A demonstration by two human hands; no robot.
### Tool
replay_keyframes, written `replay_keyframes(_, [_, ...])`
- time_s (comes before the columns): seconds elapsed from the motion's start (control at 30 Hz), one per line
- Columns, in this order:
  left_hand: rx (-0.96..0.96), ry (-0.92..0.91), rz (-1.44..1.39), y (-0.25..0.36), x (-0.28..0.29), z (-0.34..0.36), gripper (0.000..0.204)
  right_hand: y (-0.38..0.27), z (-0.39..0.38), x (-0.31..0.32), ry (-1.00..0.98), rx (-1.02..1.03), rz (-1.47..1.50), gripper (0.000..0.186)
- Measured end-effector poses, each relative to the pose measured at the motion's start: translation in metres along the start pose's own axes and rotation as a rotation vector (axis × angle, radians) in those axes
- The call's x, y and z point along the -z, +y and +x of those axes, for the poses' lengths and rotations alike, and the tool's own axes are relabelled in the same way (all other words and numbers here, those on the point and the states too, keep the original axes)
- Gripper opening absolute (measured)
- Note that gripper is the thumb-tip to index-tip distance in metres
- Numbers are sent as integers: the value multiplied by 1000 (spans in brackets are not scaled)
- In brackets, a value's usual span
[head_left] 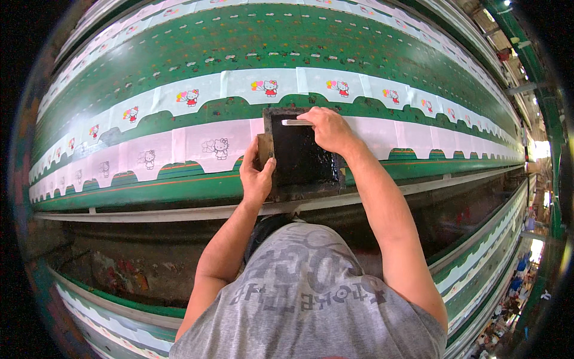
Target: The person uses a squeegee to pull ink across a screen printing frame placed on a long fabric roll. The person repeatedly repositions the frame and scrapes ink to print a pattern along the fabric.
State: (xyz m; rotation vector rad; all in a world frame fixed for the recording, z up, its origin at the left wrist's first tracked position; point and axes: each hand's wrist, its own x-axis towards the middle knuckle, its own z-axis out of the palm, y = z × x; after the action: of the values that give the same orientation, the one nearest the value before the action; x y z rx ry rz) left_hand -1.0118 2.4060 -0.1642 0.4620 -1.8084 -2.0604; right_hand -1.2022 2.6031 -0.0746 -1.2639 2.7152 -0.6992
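A dark screen-printing frame (304, 193) lies on the near row of pale pink fabric pieces (191, 133), its inside covered with wet black ink (302, 158). My left hand (258, 175) grips the frame's left side, thumb on the near part and fingers on the outer edge by a wooden block (265, 149). Inside the frame's far end, my right hand (330, 130) is closed round a squeegee (293, 122) with a light-coloured edge. Left of the frame, the pink pieces carry black outlined cartoon cat figures (220, 148); those to its right look unprinted near the frame.
The long green table (203, 179) curves across the view, with a pale rail (149, 213) on its near edge. Beyond the pink row runs a row of white pieces (233, 84) with coloured cat prints. Another table with fabric (472, 275) stands behind me at the right.
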Motion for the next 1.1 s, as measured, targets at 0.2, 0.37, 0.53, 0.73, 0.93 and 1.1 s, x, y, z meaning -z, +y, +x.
replay_keyframes(0.2, [17, 3, 41, 10, -3, -2, 79, -34, -48, -9, -12, 2, -41, 51])
replay_keyframes(0.37, [4, 11, -49, 7, -5, -5, 79, -72, -106, -14, 24, 57, -47, 47])
replay_keyframes(0.53, [-126, 50, 224, 13, -15, -7, 85, -96, -134, -8, -6, 0, 9, 45])
replay_keyframes(0.73, [-184, 83, 260, 15, -26, -7, 97, -76, -155, -5, 128, -8, 130, 46])
replay_keyframes(0.93, [-337, 56, 277, 13, -94, -21, 96, -22, -203, 10, 279, -40, 156, 42])
replay_keyframes(1.1, [-274, 58, 192, -17, -183, -35, 97, 41, -250, 45, 317, -63, 133, 42])
